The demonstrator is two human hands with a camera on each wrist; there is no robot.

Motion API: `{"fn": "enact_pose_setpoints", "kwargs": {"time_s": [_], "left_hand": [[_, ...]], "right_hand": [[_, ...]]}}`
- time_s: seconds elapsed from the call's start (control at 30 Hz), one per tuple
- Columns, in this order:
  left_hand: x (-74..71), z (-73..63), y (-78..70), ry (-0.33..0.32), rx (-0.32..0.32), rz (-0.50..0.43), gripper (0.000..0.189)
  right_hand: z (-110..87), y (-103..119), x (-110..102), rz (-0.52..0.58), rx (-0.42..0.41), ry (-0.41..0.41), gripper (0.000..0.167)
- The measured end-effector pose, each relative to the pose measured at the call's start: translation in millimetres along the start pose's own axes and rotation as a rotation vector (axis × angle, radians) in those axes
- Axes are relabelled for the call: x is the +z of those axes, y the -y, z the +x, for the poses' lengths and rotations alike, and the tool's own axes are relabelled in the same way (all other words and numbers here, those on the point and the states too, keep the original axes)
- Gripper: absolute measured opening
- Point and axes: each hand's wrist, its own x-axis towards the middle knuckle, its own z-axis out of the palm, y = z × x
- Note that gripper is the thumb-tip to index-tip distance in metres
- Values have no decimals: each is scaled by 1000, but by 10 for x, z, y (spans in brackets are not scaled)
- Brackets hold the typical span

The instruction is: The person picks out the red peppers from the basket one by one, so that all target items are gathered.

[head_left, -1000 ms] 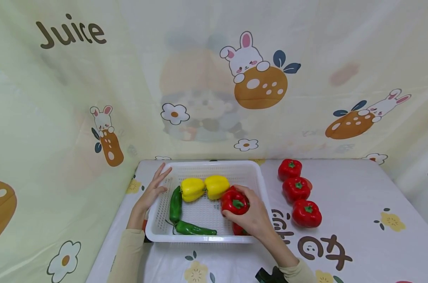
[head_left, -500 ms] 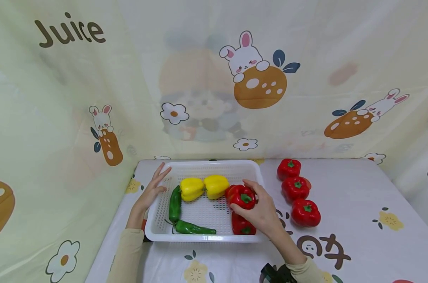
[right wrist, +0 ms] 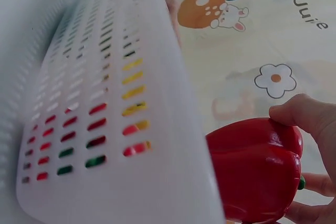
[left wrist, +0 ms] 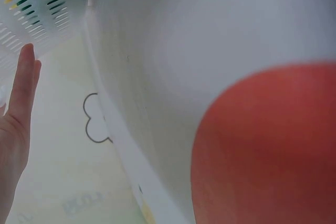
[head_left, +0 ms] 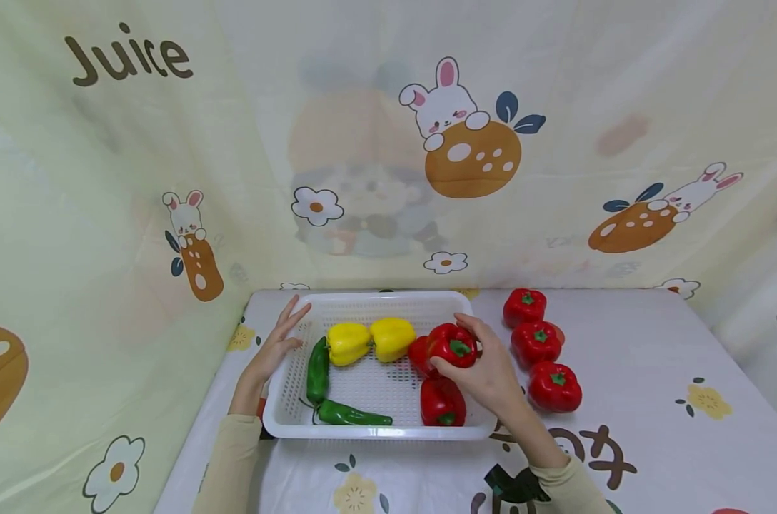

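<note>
My right hand (head_left: 491,368) grips a red bell pepper (head_left: 451,343), green stem facing me, over the right side of a white perforated basket (head_left: 376,432). From the right wrist, that bell pepper (right wrist: 252,169) shows past the basket wall, thumb on its top. Two more red bell peppers (head_left: 443,402) sit below and beside it in the basket. Yellow bell peppers (head_left: 348,344) lie toward the back, and two long green peppers (head_left: 354,414) along the left and front. My left hand (head_left: 270,360) rests at the left rim, fingers straight; the left wrist view shows them against the wall.
Several red bell peppers (head_left: 537,343) stand in a row on the tablecloth to the right of the basket. A printed curtain (head_left: 363,143) hangs behind the table and along both sides. A dark strap-like object (head_left: 515,484) lies by the right forearm.
My right hand has drawn the red bell pepper rightward and slightly up, uncovering the red bell peppers left and below. My left hand keeps its place; the basket looks still.
</note>
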Motion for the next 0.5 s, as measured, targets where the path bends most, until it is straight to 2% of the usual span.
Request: {"fn": "enact_pose_setpoints", "kwargs": {"time_s": [0.23, 0.4, 0.5], "left_hand": [[-2, 4, -37, 5, -7, -2, 65], [9, -16, -242, 23, -23, -17, 63], [10, -9, -213, 21, -20, -14, 64]], "right_hand": [[79, -4, -79, -19, -14, -3, 81], [130, -12, -132, -39, -26, -13, 79], [162, -24, -169, -51, -33, -23, 79]]}}
